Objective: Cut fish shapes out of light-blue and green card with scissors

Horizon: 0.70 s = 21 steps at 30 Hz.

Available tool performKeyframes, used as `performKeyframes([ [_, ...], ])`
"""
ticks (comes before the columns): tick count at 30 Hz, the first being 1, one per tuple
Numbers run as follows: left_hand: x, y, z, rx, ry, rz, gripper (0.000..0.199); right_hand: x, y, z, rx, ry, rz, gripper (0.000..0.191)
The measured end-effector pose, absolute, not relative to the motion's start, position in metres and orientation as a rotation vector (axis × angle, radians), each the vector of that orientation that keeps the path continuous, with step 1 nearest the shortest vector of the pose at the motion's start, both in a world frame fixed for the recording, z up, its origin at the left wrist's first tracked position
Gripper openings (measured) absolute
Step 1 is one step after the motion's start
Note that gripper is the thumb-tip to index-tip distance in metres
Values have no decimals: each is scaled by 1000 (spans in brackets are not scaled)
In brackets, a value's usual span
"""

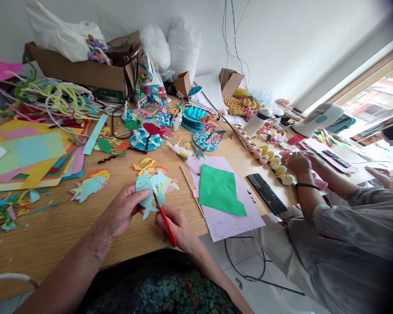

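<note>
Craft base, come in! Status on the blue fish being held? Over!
Left hand: pinching light-blue paper fish. Right hand: holding red-handled scissors, blades at the paper. Yellow scraps: just beyond, not covering the fish.

Two bare forearms reach in from the near edge. The left forearm (78,259) slants far and to the right; the right forearm (212,268) slants far and to the left. The hands meet near the middle, close together but apart. The left hand (122,210) pinches, its thumb (143,197) stretched rightward on top, fingers curled beneath. The right hand (180,226), slightly nearer, is curled in a grip, fingers bent.
</note>
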<state>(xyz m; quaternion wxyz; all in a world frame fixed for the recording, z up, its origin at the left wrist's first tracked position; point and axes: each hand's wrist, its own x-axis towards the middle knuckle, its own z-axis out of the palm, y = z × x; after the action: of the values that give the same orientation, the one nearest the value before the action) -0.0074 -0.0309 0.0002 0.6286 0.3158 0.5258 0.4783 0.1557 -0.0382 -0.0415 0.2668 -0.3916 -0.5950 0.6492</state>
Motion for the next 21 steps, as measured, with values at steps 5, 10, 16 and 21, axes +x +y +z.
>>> performKeyframes([
  [5, -7, -31, -1, 748, 1223, 1077, 25, 156, -39, -42, -1053, -1563, 1792, 29],
  [10, -3, -32, 5, 805, 1245, 1050, 26, 156, -39, -43, -1025, -1536, 1798, 27],
  [16, -3, -33, 5, 803, 1241, 1021, 26, 155, -40, -38, -1029, -1547, 1763, 29],
  [21, -4, -31, 2, 812, 1234, 1016, 27, 155, -41, -38, -1041, -1546, 1752, 31],
])
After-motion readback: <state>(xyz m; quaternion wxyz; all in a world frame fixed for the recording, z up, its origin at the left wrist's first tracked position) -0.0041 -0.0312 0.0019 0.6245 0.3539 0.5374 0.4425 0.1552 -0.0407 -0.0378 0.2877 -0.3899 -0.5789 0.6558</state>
